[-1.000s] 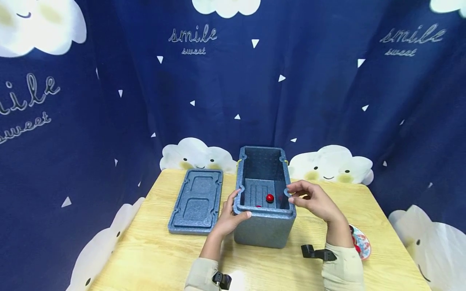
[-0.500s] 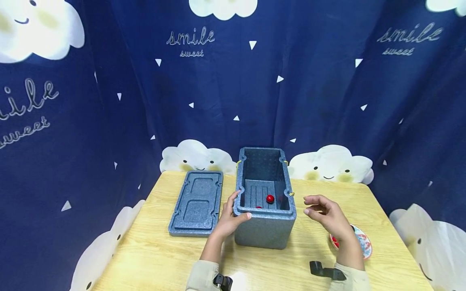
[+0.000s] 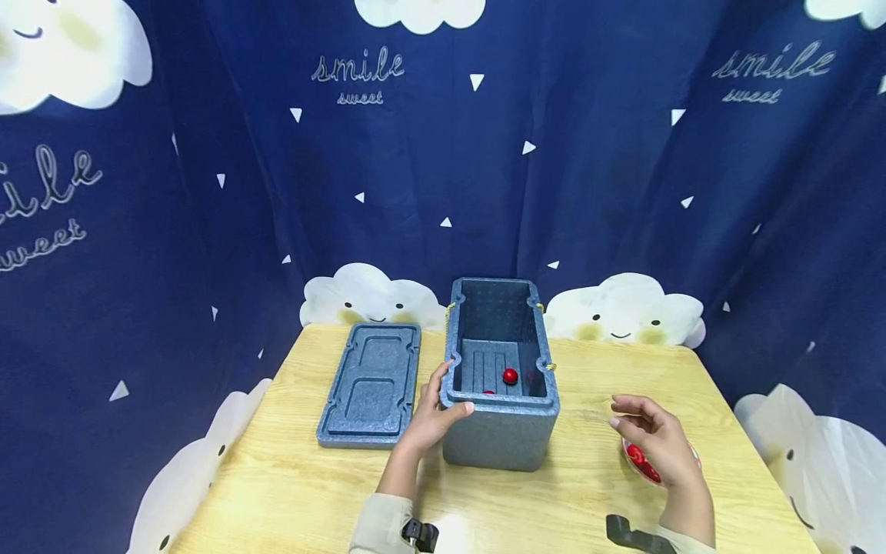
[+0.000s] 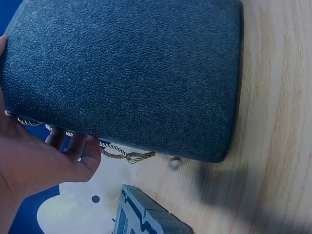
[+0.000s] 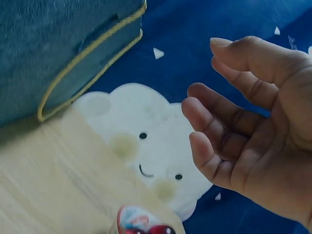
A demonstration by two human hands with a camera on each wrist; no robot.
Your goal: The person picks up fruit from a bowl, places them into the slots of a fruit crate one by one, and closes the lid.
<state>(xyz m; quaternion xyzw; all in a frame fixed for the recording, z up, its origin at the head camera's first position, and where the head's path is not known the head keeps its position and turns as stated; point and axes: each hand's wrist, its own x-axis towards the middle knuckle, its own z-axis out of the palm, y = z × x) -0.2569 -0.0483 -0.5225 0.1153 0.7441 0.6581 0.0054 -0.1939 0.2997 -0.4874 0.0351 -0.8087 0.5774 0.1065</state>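
A grey-blue foam box (image 3: 494,438) stands lidless on the table. My left hand (image 3: 432,419) grips its near left corner, thumb over the front rim and fingers along the left side. In the left wrist view those fingers (image 4: 91,158) lie beside a twisted cord. Inside the box, a red ball (image 3: 510,375) rests on the ridged floor, and a second red thing (image 3: 488,392) is mostly hidden by the front rim. To the right, my right hand (image 3: 661,438) hovers over a small patterned dish (image 5: 127,214) holding red pieces (image 3: 635,455). Its fingers are loosely bent around nothing.
The box's lid (image 3: 370,385) lies flat on the wooden table (image 3: 291,492) left of the box. A yellow cord (image 5: 41,114) loops along the box's right side. Behind the table hangs a dark blue curtain (image 3: 415,154) with clouds.
My right hand has left the box's right rim and moved right and toward me, over the dish. My left hand has stayed on the box corner.
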